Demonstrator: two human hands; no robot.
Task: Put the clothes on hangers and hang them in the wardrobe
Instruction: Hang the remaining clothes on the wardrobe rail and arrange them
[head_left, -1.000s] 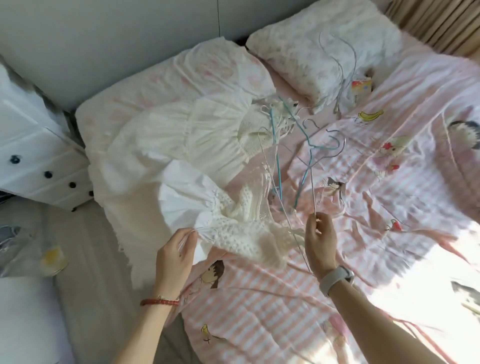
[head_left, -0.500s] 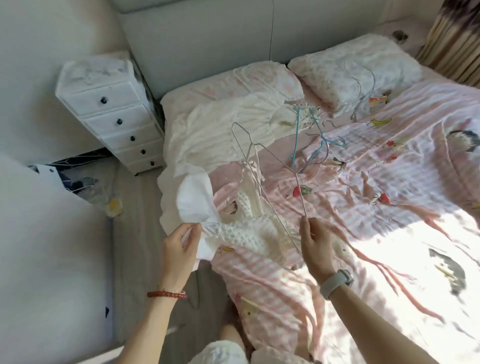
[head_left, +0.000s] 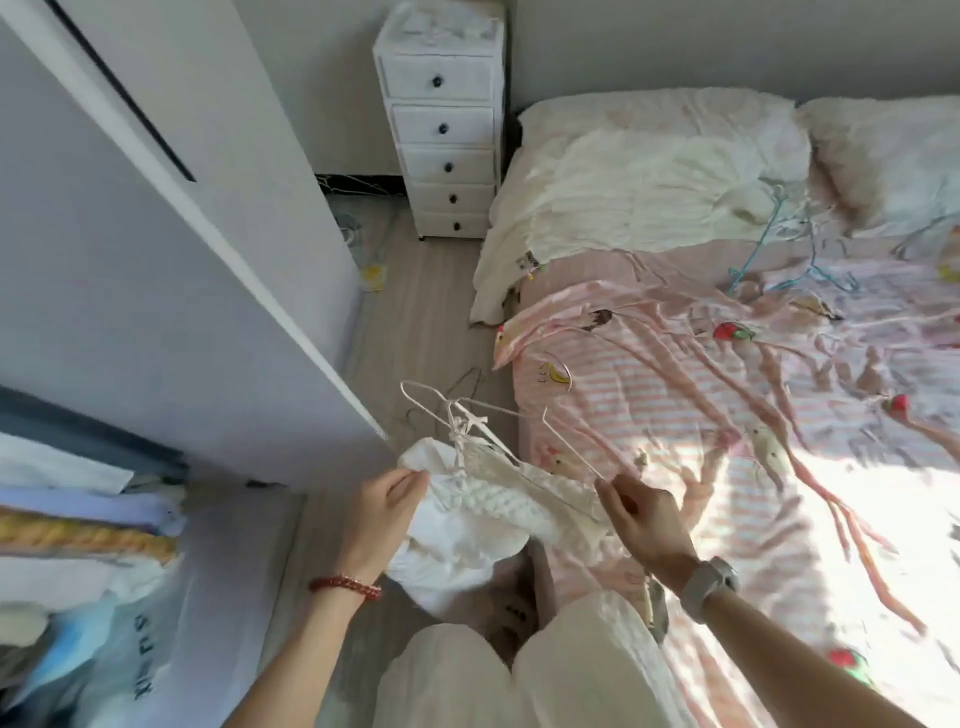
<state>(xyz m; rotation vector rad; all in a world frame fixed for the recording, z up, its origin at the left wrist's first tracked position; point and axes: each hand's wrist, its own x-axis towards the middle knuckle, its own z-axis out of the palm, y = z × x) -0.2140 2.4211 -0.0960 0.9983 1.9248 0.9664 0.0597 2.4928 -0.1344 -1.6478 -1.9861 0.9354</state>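
- Head view: the wardrobe (head_left: 88, 519) fills the near left, its white door (head_left: 171, 291) standing open, with hung and folded clothes showing in the opening; the bed (head_left: 727, 441) runs along the right.
- The white garment (head_left: 483, 514) hangs between the hands, just right of the wardrobe opening, its knitted top threaded on the white wire hanger (head_left: 493, 431).
- The hanger's long axis runs far-left to near-right, hook pointing far-left toward the door.
- The left hand (head_left: 382, 512) pinches the cloth's left edge and is nearer the wardrobe; the right hand (head_left: 644, 519) pinches the hanger's near-right end.
- Half a second ago the view faced the bed and the garment hung over it; now everything has swung left to the wardrobe.
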